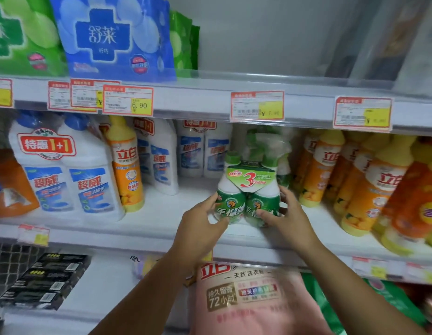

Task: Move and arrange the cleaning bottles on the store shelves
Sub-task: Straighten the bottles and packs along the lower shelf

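A twin pack of green-and-white cleaner bottles (249, 189), joined by a green cardboard sleeve marked "3", stands upright on the middle white shelf (161, 213). My left hand (202, 218) grips the left bottle's lower side. On the right bottle's lower side, my right hand (286, 213) has its fingers wrapped round the front and back. More green bottles stand behind the pack, partly hidden.
Blue-capped white twin bottles (65, 175) and an orange bottle with a yellow cap (126, 165) stand to the left. Several orange bottles (369, 184) crowd the right. Above is a shelf edge with price tags (257, 106). A pink detergent bag (246, 301) lies below.
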{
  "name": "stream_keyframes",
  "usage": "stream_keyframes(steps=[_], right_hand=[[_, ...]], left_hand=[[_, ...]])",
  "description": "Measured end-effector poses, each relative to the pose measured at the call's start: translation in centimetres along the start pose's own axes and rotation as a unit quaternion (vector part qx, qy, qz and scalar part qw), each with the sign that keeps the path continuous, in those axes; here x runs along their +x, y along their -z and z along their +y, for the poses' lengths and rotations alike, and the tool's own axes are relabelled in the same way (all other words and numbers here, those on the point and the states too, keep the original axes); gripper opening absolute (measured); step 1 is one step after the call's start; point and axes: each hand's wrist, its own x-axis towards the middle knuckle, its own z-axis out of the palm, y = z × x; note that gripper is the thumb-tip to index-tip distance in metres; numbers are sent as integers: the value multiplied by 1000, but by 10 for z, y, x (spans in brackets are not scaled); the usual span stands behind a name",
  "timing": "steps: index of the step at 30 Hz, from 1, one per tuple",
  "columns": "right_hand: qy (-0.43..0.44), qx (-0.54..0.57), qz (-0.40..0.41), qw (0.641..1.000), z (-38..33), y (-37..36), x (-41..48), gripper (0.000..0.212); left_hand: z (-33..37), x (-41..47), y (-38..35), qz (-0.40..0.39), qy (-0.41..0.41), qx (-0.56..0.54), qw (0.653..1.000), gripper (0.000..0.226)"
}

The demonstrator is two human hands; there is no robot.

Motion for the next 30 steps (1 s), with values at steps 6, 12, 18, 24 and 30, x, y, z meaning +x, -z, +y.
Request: stream_keyframes(steps=[6,12,18,24,30], right_hand=[[2,9,13,1000,15,29,9,62],[-6,-12,18,1000,27,41,18,70],[-4,-21,25,999,30,40,19,72],[-24,-31,7,999,27,41,17,82],[120,-167,206,957,-7,6,-6,52]], left_hand=[[12,14,-35,-15,-11,-33,999,66],[16,24,-48,1,-13,-30,999,61],[18,24,-48,14,-7,-30,999,55],[20,17,-42,1,-17,-32,999,53],[9,6,0,47,-16,53,997,45]])
